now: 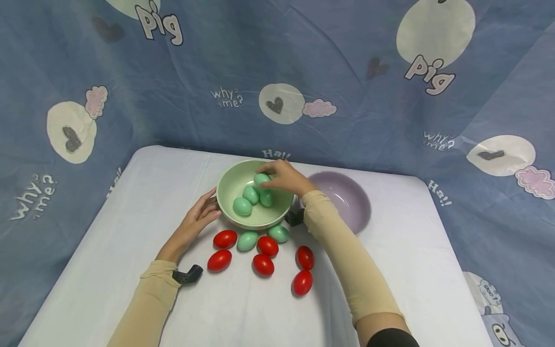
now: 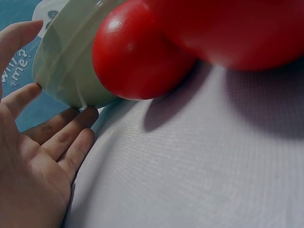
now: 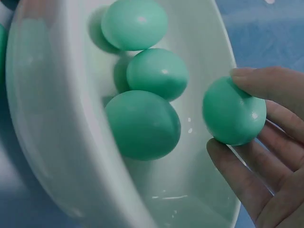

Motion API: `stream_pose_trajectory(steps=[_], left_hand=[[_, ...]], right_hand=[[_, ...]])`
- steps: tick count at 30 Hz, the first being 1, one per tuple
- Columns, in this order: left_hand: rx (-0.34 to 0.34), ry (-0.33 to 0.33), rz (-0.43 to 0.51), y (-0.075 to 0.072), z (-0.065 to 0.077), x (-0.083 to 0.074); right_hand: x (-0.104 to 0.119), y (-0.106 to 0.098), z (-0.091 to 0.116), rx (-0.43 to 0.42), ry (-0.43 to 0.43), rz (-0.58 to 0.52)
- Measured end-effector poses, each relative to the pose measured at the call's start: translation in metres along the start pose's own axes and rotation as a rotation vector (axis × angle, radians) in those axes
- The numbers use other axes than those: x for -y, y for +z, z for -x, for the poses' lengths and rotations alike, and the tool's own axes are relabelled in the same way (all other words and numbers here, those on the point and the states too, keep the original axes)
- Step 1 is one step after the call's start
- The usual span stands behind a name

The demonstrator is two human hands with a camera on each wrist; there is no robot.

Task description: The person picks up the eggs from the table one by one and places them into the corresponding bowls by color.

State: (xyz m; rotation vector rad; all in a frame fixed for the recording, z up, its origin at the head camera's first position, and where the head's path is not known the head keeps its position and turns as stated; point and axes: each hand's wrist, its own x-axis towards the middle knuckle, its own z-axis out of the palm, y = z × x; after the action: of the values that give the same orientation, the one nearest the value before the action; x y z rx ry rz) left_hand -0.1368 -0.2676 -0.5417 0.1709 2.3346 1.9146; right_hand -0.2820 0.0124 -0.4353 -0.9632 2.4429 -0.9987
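Green egg (image 3: 234,114) in its pinch, the right hand (image 1: 286,177) hovers over the bowl (image 1: 231,185) as I watch; the left hand (image 1: 197,218), fingers apart, touches the bowl's outside.

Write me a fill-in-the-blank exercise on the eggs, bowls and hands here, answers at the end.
1. The right hand holds an egg coloured ____.
2. The left hand touches the green bowl, in which ____ loose eggs lie besides the held one.
3. The other bowl is ____.
4. On the white tabletop lie ____ red eggs.

Missing words: green; three; purple; six.
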Motion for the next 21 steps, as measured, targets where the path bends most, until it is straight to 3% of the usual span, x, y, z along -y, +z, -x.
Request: stream_pose_trajectory(steps=[13,21], left_hand=[[0.001,-0.007,0.009,0.001,0.001,-0.001],[-0.003,-0.006,-0.006,0.000,-0.001,0.000]], right_hand=[[0.000,0.011,-0.023,0.104,0.026,0.071],[0.002,0.013,-0.029,0.150,0.090,0.136]])
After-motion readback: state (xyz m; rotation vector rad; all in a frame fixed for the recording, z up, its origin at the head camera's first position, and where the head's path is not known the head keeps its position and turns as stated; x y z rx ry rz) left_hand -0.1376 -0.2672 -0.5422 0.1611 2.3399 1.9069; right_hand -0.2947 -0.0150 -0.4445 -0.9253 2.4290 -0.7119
